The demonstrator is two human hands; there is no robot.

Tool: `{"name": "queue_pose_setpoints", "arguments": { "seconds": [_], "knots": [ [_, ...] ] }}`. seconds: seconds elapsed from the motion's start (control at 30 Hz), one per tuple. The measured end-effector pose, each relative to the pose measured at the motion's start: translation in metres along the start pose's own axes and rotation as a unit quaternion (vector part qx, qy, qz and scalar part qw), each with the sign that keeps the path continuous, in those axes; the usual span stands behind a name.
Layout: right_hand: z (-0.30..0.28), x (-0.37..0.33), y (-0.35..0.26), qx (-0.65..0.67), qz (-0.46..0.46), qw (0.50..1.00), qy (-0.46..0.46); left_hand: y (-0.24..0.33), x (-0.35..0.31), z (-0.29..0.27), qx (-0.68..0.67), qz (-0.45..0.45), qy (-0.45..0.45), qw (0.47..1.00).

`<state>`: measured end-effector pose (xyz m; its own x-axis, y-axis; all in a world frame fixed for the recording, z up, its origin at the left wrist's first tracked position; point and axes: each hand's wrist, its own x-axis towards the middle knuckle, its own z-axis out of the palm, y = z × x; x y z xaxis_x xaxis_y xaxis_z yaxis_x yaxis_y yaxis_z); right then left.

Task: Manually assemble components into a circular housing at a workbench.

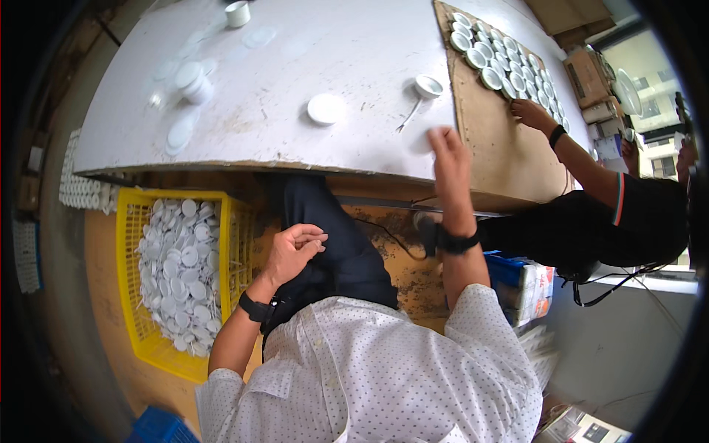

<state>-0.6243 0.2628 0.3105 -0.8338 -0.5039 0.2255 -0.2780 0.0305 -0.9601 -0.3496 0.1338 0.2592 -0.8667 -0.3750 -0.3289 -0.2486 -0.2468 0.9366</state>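
My left hand (pixel 294 252) hovers above my lap, its fingers loosely bent and nothing visible in them. My right hand (pixel 450 166) is over the table's front edge, smeared by motion at the fingers. A faint pale blur lies beside its fingertips; I cannot tell whether it holds anything. Just beyond that hand is a small round white fixture (pixel 428 87) with a rim and a thin wire lead trailing toward me. To its left, a flat white disc (pixel 326 109) lies on the white table (pixel 258 140).
Stacked white discs (pixel 193 83) and a white cup-shaped part (pixel 237 14) stand at left. On the right, a brown board (pixel 480 140) bears rows of white ring-shaped parts (pixel 509 63), where a co-worker's hand (pixel 533 114) reaches. A yellow crate (pixel 129 277) beside me holds many white discs.
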Motion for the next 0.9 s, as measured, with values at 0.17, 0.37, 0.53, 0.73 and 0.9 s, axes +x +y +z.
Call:
{"name": "queue_pose_setpoints", "arguments": {
  "seconds": [0.17, 0.37, 0.53, 0.73, 0.9],
  "knots": [
    [-0.033, 0.127, 0.027, 0.066, 0.074, 0.993, 0.058, 0.037, 0.043, 0.025, 0.123, 0.136, -0.040, 0.982],
    [-0.033, 0.177, 0.071, -0.048, 0.248, 0.963, 0.095, 0.031, 0.044, 0.030, 0.110, 0.073, -0.001, 0.991],
    [-0.031, 0.176, 0.082, -0.047, 0.227, 0.969, 0.081, 0.025, 0.051, 0.025, 0.029, 0.041, -0.007, 0.999],
    [-0.025, 0.166, 0.069, -0.068, 0.144, 0.987, 0.009, 0.054, 0.078, 0.041, 0.145, 0.107, -0.030, 0.983],
    [-0.010, 0.130, 0.054, -0.020, 0.145, 0.988, -0.055, 0.063, 0.109, 0.061, 0.253, 0.129, 0.051, 0.957]
  ]
}}
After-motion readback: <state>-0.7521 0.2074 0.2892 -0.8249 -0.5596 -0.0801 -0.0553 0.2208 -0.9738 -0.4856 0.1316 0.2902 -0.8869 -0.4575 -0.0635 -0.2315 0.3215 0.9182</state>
